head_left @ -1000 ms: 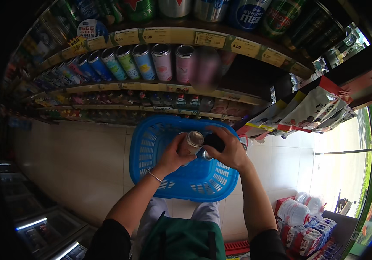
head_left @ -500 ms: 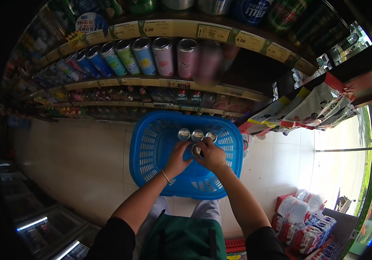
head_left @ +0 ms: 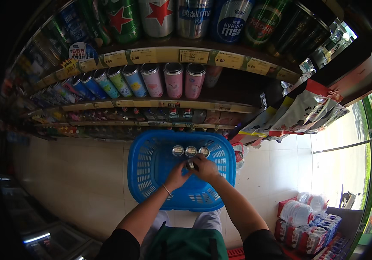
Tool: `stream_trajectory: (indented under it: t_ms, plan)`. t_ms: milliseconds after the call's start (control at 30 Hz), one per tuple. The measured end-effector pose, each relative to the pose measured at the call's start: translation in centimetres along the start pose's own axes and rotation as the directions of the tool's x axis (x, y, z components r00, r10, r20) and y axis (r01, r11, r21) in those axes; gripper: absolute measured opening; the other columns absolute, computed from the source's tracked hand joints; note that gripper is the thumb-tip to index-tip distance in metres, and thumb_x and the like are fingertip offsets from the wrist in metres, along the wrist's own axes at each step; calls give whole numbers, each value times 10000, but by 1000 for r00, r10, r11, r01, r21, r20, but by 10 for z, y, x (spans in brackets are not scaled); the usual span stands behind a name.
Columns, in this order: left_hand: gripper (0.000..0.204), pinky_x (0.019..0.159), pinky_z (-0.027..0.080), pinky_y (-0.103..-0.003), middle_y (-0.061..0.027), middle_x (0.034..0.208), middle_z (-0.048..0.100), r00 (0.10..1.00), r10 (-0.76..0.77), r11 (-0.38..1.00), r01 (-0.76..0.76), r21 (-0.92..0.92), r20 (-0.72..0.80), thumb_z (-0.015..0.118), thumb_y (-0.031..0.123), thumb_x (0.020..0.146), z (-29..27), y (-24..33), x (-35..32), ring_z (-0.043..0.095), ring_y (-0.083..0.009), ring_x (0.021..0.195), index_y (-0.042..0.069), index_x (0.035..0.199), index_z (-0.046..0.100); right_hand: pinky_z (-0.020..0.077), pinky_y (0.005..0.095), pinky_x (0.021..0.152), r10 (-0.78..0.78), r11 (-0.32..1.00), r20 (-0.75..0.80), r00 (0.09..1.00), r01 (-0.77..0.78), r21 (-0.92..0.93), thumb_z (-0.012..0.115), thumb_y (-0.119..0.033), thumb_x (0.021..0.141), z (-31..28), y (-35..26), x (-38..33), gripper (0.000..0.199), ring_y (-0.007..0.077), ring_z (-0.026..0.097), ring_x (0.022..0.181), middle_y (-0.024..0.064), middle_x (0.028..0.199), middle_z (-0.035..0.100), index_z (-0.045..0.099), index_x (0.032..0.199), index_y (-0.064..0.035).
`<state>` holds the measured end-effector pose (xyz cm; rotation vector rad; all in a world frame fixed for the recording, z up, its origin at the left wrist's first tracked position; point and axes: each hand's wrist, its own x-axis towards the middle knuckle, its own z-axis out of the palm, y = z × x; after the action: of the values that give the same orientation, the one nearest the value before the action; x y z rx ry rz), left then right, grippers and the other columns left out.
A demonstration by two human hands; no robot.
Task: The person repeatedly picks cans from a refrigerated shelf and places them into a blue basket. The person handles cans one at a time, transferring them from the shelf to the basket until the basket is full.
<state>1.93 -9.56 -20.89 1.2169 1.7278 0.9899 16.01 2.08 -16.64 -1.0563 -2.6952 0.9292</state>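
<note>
A blue plastic basket (head_left: 136, 190) with slotted sides is in front of my legs. Inside, three cans stand in a row towards the far side: a left can (head_left: 177, 151), a middle can (head_left: 190, 151) and a right can (head_left: 204, 151), silver tops up. Just nearer than the row, a fourth can (head_left: 190, 165) is held between my hands. My right hand (head_left: 206, 168) grips it from the right and above. My left hand (head_left: 177, 177) closes on its left and near side, thumb and fingers around it. The fingers hide most of its body.
Beyond the basket rise store shelves, with a row of slim colourful cans (head_left: 153, 81) below larger beer cans (head_left: 157, 19). Bagged goods (head_left: 307, 112) hang at the right. Wrapped drink packs (head_left: 309, 236) and large clear bottles (head_left: 296, 211) sit on the lower right.
My left hand has closed in on the fourth can, which my right hand still holds. The view has tilted up, so more of the upper shelf shows and the basket appears lower.
</note>
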Motion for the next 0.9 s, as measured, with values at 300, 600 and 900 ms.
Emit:
stream_trajectory:
  t_ms: [300,600,900]
  plan:
    - [410,896,521,-375,-136,1247,563,973,163,962,-195,-194,-166,686,204,886,-57,97,74,573,-277,1143,68,1250,554,501,391,833,20,993,-706,708,71,99,714,-300,812,-189,-27,123,372,354,636,958,172,1007,664,648,1079,-49]
    - [408,948,503,-384,-126,1311,533,972,213,935,-233,-269,-103,650,146,910,-76,183,112,536,-266,1204,40,1280,516,444,417,960,-63,876,-628,775,-258,-406,640,-603,772,-237,-10,224,544,273,580,1132,43,1176,636,640,1165,-225]
    - [425,901,516,-362,-106,1290,552,979,142,933,-182,-309,-147,663,141,904,-81,189,123,553,-232,1167,39,1286,507,516,406,783,-55,962,-522,851,-96,-257,722,-458,732,-250,-49,173,421,300,646,931,61,1086,666,673,1047,-183]
